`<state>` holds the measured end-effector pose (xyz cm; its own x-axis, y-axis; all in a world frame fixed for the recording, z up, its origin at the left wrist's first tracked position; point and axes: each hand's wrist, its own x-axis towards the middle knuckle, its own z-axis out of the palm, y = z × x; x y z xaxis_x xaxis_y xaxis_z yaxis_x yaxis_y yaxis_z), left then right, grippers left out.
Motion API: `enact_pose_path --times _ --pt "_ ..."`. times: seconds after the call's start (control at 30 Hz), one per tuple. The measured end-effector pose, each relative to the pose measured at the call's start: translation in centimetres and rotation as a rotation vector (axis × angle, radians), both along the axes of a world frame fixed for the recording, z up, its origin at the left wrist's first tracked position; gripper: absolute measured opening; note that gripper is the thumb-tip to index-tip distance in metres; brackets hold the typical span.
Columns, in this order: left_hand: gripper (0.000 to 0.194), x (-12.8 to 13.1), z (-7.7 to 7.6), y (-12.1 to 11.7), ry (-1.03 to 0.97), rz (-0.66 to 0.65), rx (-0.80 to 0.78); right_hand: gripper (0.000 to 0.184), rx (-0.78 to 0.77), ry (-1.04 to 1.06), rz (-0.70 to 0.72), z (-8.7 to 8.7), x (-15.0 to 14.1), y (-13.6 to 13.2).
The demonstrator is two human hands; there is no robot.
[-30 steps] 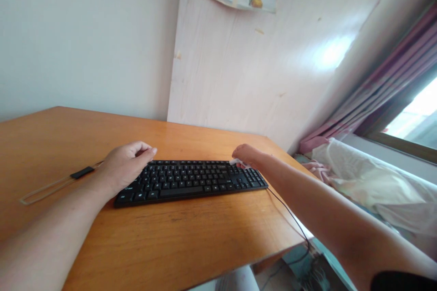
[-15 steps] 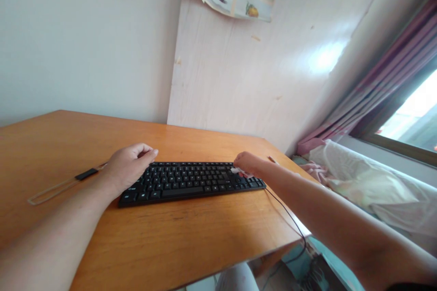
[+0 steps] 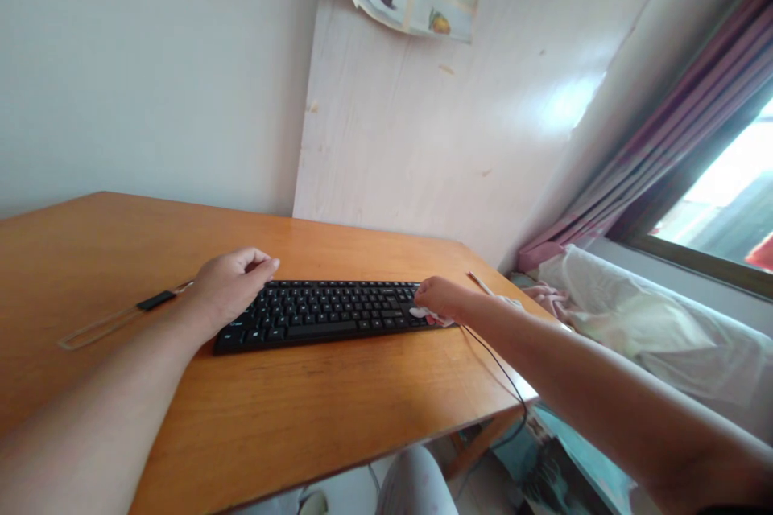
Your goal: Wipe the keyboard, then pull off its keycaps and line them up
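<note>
Black keyboard [image 3: 332, 310] lies on the table [image 3: 362, 394]. Right hand [image 3: 440, 298] is closed on a crumpled white tissue [image 3: 421, 312] at the keyboard's right end. Left hand [image 3: 233, 287], well apart, is loosely curled at the left end; grip on keyboard: cannot tell.

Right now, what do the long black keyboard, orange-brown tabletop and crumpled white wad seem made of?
Long black keyboard: probably plastic, matte; dull, even keys.
Orange-brown tabletop: wood or veneer, seemingly varnished; grain and sheen show.
Crumpled white wad: perhaps tissue or thin cloth, matte, softly folded.
</note>
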<state>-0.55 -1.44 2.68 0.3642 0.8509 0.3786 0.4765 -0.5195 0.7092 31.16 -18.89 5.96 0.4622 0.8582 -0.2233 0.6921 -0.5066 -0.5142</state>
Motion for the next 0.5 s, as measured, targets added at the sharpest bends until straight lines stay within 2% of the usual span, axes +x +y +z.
enact_pose_path --times 0.13,0.3,0.4,0.5 --pt "0.040 0.0 0.0 0.0 -0.016 -0.009 0.010 0.028 -0.075 0.042 -0.084 0.9 -1.7 -1.4" --pt "0.041 -0.1 0.1 -0.2 -0.013 -0.009 0.012 0.024 -0.092 0.077 -0.094 1.3 -2.1 -3.3" --pt "0.041 -0.1 0.2 -0.4 -0.019 -0.012 0.015 0.016 -0.025 0.168 -0.091 0.9 -1.3 -4.5" --pt "0.040 0.0 0.2 -0.9 0.002 -0.024 0.044 0.008 0.147 0.376 -0.092 0.3 -0.7 -6.1"
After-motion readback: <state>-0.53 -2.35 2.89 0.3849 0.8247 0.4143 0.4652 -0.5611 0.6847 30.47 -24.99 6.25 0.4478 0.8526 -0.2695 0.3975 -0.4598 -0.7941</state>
